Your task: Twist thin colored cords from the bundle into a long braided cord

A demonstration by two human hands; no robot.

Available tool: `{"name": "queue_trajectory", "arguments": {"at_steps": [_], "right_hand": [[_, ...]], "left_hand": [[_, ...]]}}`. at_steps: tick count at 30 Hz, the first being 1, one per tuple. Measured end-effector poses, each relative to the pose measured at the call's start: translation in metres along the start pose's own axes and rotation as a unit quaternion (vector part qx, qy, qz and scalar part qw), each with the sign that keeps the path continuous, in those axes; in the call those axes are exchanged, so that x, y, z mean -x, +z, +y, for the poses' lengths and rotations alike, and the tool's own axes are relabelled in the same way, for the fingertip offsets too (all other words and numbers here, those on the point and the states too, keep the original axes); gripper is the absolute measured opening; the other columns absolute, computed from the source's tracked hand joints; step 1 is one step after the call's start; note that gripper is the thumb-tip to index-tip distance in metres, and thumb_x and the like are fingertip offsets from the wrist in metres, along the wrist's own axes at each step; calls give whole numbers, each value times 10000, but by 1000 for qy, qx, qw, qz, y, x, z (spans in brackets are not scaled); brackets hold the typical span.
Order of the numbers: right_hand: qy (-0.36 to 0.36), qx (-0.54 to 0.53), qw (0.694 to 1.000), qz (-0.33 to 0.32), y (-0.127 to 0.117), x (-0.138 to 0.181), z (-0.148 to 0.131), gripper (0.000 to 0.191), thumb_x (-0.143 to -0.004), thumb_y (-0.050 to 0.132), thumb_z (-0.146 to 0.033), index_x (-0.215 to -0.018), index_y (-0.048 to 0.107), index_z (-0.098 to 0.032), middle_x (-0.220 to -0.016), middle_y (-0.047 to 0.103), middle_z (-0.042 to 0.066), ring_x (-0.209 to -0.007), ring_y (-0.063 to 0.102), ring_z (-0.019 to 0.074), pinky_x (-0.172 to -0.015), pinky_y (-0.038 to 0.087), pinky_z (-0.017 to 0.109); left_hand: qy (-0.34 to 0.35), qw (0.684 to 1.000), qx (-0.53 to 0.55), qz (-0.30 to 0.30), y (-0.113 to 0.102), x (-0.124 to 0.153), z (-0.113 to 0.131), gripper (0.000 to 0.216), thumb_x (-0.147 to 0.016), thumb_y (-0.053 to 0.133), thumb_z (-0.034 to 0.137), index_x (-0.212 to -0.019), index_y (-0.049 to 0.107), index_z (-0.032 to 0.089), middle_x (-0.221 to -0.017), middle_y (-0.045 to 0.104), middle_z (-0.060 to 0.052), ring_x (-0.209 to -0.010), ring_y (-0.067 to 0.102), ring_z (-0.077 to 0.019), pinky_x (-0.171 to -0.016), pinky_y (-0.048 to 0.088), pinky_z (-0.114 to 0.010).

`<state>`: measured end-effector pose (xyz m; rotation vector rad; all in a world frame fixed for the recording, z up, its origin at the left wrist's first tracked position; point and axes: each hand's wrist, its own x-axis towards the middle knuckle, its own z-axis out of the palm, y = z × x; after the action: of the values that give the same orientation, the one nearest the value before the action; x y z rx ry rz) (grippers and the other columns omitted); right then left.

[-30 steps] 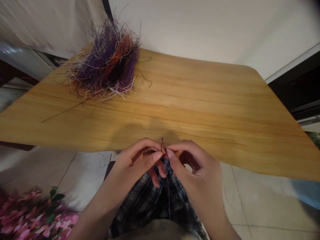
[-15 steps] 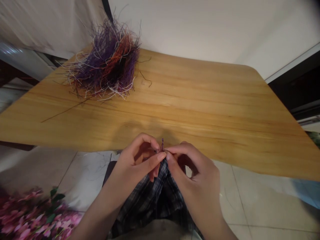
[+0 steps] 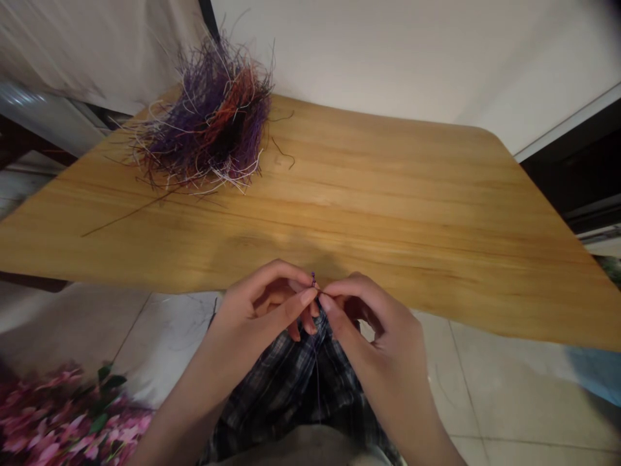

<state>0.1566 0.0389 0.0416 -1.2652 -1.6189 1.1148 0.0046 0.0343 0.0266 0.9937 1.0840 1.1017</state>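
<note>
Just in front of the table's near edge, over the lap, my two hands meet fingertip to fingertip. My left hand (image 3: 272, 307) pinches a thin purple strand (image 3: 313, 278) between thumb and forefinger; its short, knotted-looking end sticks up above the fingertips. My right hand (image 3: 376, 323) is closed in a pinch on the same strand, right beside the left thumb. From the fingers a fine length of it hangs down over the plaid cloth. Exactly how the strand runs between the fingertips is too small to tell.
A tangled heap of purple, orange and white strands (image 3: 208, 123) lies on the wooden table (image 3: 388, 207) at the back left. One loose dark strand (image 3: 284, 153) lies beside it. Pink flowers (image 3: 72, 421) stand at lower left. A white wall (image 3: 388, 58) rises behind the table.
My left fingers have shifted slightly, and the knotted end now stands a little lower and further left. The hanging length of strand has come into view below the hands.
</note>
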Motion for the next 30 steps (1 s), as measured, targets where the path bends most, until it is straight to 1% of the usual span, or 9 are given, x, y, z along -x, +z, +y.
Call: {"name": "queue_trajectory", "arguments": {"at_steps": [3, 7, 11, 14, 17, 21, 25, 28, 30], "right_hand": [[-3, -2, 1000, -17, 0, -1, 0, 112, -865, 570, -151, -807, 614, -235, -704, 582, -65, -616, 528, 77, -563, 433, 198], [-6, -15, 1000, -10, -2, -2, 1, 94, -869, 578, -168, -811, 617, -232, -730, 578, -52, -651, 535, 89, -604, 440, 218], [-8, -78, 996, -33, -5, 0, 2, 59, -896, 552, -195, -870, 583, -237, -885, 591, -21, -875, 571, 127, -794, 454, 256], [-21, -89, 994, -62, -9, 0, 1, 45, -907, 536, -211, -883, 560, -240, -938, 590, -13, -963, 552, 140, -855, 422, 268], [-4, -72, 993, -98, -14, -2, -2, 53, -910, 535, -211, -877, 565, -240, -903, 582, -22, -910, 546, 133, -829, 405, 269], [28, -60, 989, -135, -18, -6, -3, 63, -881, 580, -195, -833, 602, -231, -827, 586, -24, -791, 529, 130, -734, 407, 275], [12, -54, 995, -86, -14, -5, 1, 67, -811, 640, -161, -764, 637, -207, -763, 589, -12, -718, 532, 133, -664, 415, 274], [14, -30, 998, -48, -9, -5, 2, 90, -779, 654, -147, -714, 618, -200, -716, 577, -26, -670, 535, 119, -627, 419, 253], [21, 1, 999, -38, -7, -5, 1, 108, -768, 647, -135, -698, 596, -199, -691, 571, -35, -655, 541, 113, -611, 420, 240]], "left_hand": [[8, 1000, -6, -13, -2, -1, 2, 52, -852, 621, 196, -903, 611, 195, -635, 642, 46, -559, 612, -70, -503, 493, -130], [8, 1000, -24, -7, -3, -2, 5, 23, -841, 632, 189, -860, 620, 188, -633, 643, 48, -563, 612, -63, -510, 497, -117], [20, 999, -38, 23, -1, -1, 8, 25, -816, 657, 165, -820, 640, 182, -642, 654, 46, -549, 611, -56, -496, 494, -103], [33, 998, -43, 27, -1, -1, 9, 53, -806, 659, 130, -801, 645, 181, -656, 655, 51, -487, 582, -36, -443, 463, -89], [40, 998, -54, 14, -3, -1, 10, 40, -810, 661, 153, -814, 654, 192, -679, 658, 45, -489, 582, -41, -438, 469, -97], [33, 996, -83, -9, -5, -2, 12, 40, -823, 658, 217, -859, 671, 207, -690, 654, 25, -550, 602, -76, -457, 496, -127], [21, 996, -87, -20, -4, -2, 13, 58, -830, 643, 220, -883, 662, 210, -709, 647, 25, -545, 592, -77, -461, 503, -138], [3, 995, -98, -19, -1, -3, 14, 72, -803, 664, 200, -874, 663, 209, -774, 654, 29, -536, 574, -56, -474, 509, -123], [-7, 994, -108, -12, 0, -3, 16, 51, -788, 671, 186, -837, 662, 197, -754, 648, 33, -528, 562, -52, -466, 502, -112]]}}
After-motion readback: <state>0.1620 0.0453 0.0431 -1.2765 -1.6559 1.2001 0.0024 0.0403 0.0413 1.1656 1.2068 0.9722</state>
